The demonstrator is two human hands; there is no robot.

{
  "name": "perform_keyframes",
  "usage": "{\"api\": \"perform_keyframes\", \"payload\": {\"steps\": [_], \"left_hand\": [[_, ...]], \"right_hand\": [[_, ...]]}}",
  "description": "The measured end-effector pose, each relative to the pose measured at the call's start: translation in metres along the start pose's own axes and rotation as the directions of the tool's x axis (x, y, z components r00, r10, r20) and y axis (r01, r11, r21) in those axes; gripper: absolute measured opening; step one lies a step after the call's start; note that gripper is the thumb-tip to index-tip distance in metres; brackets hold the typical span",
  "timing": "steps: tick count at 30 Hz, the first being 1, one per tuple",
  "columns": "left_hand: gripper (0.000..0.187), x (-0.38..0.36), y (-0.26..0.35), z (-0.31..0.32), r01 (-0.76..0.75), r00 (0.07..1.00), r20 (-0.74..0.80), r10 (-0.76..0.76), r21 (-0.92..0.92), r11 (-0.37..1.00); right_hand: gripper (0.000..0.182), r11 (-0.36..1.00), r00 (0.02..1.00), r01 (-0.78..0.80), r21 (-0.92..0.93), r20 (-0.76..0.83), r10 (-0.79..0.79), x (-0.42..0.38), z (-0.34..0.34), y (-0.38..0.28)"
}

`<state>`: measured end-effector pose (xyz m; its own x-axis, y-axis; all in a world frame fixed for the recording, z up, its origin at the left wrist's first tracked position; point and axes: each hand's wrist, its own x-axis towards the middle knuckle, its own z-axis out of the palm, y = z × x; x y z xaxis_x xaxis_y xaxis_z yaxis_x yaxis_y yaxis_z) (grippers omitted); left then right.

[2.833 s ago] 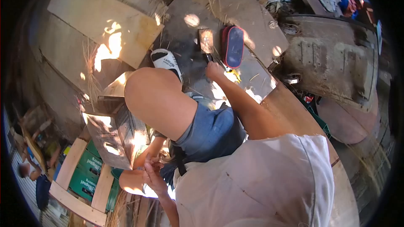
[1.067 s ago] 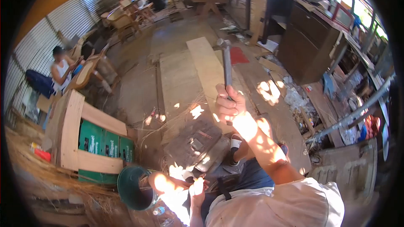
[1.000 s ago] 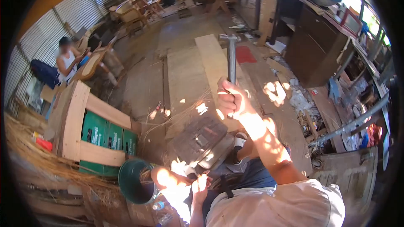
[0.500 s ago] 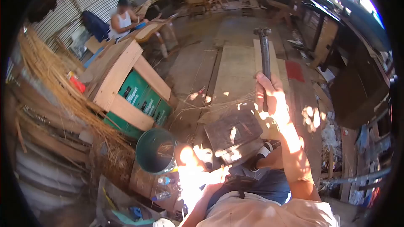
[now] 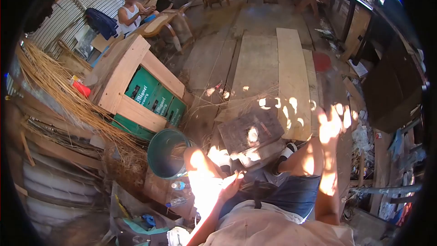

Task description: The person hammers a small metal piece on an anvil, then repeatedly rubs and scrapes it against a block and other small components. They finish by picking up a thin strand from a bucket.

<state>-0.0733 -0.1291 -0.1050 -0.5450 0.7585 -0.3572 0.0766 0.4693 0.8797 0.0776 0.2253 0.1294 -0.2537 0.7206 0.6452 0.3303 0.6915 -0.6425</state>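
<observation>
My left hand (image 5: 230,186) is closed over my lap, its fingertips pinched together. Whatever it may hold is too small and glare-washed to make out. To the right, my right hand (image 5: 332,127) is raised with its fingers apart, mottled by bright sun patches. No hammer shows in it or elsewhere in view. A worn dark wooden block (image 5: 250,130) sits on the floor before my feet, nearest to my left hand. Left of my knee stands a green bucket (image 5: 154,166), with two plastic bottles (image 5: 178,185) beside it.
A wooden frame (image 5: 123,105) holding green crates (image 5: 159,105) stands to the left, beside a bundle of dry strips (image 5: 59,82). Long boards (image 5: 291,64) lie ahead. A seated person (image 5: 130,16) works at the back left. Scrap lines the right side.
The hammer that my right hand held upright is out of view. That hand has moved right and its fingers have opened. My left hand stays pinched over my lap.
</observation>
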Motion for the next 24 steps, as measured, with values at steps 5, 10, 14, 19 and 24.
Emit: {"api": "perform_keyframes", "payload": {"steps": [5,10,14,19,24], "left_hand": [[0.032,-0.005,0.046,-0.003,-0.071,0.997,-0.017,0.069,-0.184,0.98],[0.032,0.008,0.035,0.003,-0.046,0.998,0.033,0.054,-0.206,0.977],[0.033,0.004,0.041,0.01,0.048,0.998,0.04,-0.041,-0.182,0.982],[0.039,-0.007,0.036,0.011,0.202,0.972,0.145,-0.186,-0.105,0.974],[0.036,-0.007,0.104,0.021,0.258,0.966,0.057,-0.253,-0.105,0.961]], "right_hand": [[0.036,0.627,0.622,-0.778,0.039,0.19,0.76,-0.141,-0.073,0.211],[0.022,0.779,0.771,-0.618,0.101,0.272,0.576,-0.392,-0.085,0.412],[0.022,0.731,0.734,-0.667,0.145,0.295,0.611,-0.345,-0.04,0.361],[0.022,0.627,0.636,-0.771,0.115,0.188,0.748,-0.378,-0.078,0.346],[0.022,0.533,0.527,-0.845,-0.037,0.102,0.844,-0.409,-0.194,0.326]]}}
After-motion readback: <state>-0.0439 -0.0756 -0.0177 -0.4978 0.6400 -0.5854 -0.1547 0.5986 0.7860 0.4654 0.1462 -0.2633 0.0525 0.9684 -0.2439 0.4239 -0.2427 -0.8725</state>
